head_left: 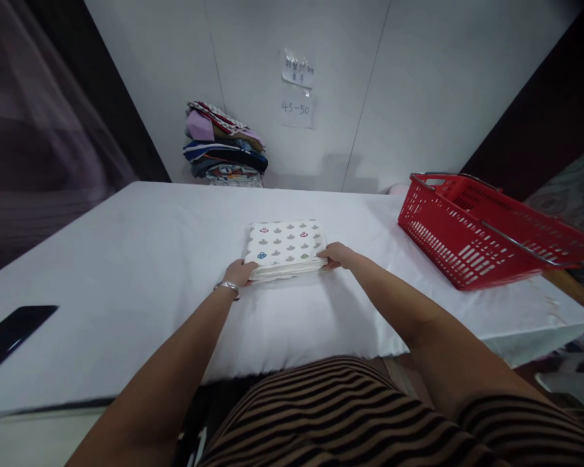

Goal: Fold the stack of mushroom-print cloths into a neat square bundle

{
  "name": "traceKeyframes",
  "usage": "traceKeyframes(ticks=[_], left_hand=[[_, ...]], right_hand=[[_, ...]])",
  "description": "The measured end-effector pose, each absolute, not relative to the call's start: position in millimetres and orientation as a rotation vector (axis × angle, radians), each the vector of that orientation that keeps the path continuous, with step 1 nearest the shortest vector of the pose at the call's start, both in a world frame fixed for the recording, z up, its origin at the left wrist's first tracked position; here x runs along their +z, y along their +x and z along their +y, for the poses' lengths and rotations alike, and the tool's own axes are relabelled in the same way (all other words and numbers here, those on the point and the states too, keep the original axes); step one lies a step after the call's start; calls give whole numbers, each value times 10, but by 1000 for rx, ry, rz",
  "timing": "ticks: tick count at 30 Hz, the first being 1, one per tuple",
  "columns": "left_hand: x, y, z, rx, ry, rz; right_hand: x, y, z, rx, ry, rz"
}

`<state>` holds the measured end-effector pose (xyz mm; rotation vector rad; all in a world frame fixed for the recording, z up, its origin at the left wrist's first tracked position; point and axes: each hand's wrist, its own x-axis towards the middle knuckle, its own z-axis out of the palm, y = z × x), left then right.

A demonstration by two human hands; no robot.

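A folded white cloth [286,246] with rows of small grey, red, blue and green motifs lies in the middle of the white-covered table [141,259]. Several layers show along its near edge. My left hand [240,272] grips the near left corner, thumb on top and fingers underneath, with a silver bracelet on the wrist. At the near right corner, my right hand [337,254] pinches the same cloth, thumb above and fingers below. The undersides of both hands are hidden.
A red plastic basket [448,240] with metal handles stands on the right of the table. Folded clothes [226,146] are piled against the back wall. A black phone [14,334] lies at the left edge. Paper signs [296,107] hang on the wall.
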<state>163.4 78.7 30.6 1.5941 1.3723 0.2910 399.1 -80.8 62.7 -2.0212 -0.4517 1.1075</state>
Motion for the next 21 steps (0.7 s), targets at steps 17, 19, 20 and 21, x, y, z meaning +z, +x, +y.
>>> traceKeyframes(ticks=[17,19,20,21], left_hand=[[355,1618,755,294,1583,1368],[357,1621,754,294,1583,1380],[354,1622,757,295,1583,1382],[349,1624,762,296,1586,1384]], right_hand=[[570,4057,-869,1265,-1834,-449],[545,4063,-881,1270,-1789,-447],[529,4059,-885,1267,-1760,-454],[512,4053,-889,1260,-1736,-464]])
